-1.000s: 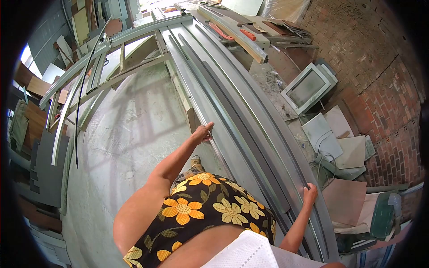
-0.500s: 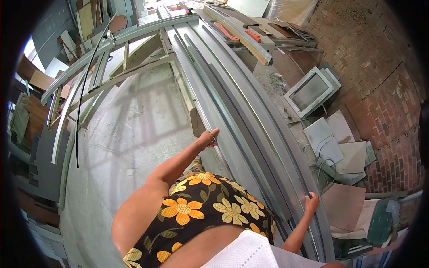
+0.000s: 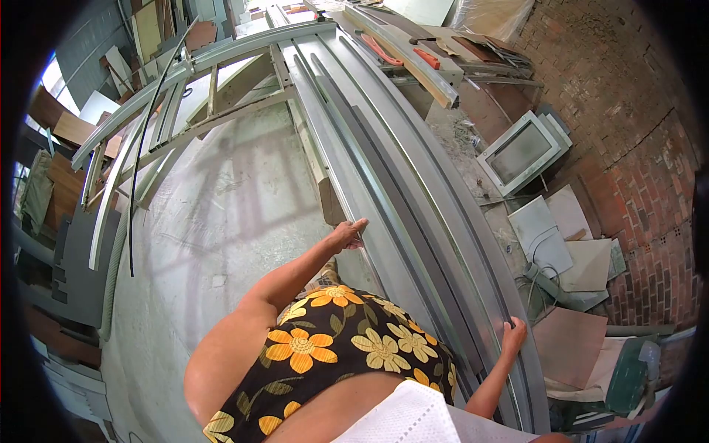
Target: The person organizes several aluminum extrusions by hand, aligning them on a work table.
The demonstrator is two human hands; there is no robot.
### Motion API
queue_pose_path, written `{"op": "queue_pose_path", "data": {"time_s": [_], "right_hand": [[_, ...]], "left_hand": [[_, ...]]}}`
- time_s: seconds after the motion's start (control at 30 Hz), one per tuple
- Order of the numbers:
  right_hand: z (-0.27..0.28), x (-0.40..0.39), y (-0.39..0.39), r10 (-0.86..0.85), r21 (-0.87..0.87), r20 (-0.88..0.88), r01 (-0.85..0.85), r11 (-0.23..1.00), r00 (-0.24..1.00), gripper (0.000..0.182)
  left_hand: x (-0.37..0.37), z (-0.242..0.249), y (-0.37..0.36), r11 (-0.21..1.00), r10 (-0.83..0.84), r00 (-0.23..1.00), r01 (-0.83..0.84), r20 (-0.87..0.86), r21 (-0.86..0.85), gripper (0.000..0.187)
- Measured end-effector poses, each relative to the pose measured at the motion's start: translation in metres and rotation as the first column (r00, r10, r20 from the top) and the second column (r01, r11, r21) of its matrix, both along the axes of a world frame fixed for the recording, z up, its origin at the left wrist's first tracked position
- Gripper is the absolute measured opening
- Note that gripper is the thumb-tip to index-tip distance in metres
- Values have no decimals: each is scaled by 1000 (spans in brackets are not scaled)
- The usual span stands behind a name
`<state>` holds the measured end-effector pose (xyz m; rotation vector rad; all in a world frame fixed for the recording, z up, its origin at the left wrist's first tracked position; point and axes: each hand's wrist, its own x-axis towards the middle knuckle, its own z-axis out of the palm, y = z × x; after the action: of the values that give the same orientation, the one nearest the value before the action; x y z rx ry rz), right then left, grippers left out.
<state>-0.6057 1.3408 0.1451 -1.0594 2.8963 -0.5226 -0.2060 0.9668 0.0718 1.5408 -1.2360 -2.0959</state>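
My left hand [image 3: 348, 234] grips the near edge of a long grey metal table [image 3: 336, 173], index finger stretched along the top and the other fingers curled at the rim. On the opposite side, my right hand [image 3: 515, 334] has its fingers closed over a long dark strip [image 3: 484, 275] along the table's outer side. What lies under its fingertips is hard to make out. Between the hands, a dark grey bar [image 3: 395, 166] and shiny metal rails run lengthwise along the surface. My body in a flowered top hides part of the table's near end.
A metal frame [image 3: 214, 122] joins the table's far left, with a thin black rod [image 3: 140, 148] across it. Boards and red-handled tools [image 3: 427, 59] lie beyond on the right. A framed window panel [image 3: 519, 153] and flat sheets [image 3: 543, 235] lean near the brick wall [image 3: 642, 251].
The surroundings have shifted slightly to the right and down in view as my head moved. Both hands keep their hold on the table's two sides, the left one moving slightly right in view.
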Motion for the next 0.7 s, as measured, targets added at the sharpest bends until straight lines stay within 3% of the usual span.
{"op": "queue_pose_path", "data": {"time_s": [0.7], "right_hand": [[2,21,-91,-19,93,-17,21,995,1000,30]], "left_hand": [[1,1,2,999,-38,999,38,8,-15,51]]}}
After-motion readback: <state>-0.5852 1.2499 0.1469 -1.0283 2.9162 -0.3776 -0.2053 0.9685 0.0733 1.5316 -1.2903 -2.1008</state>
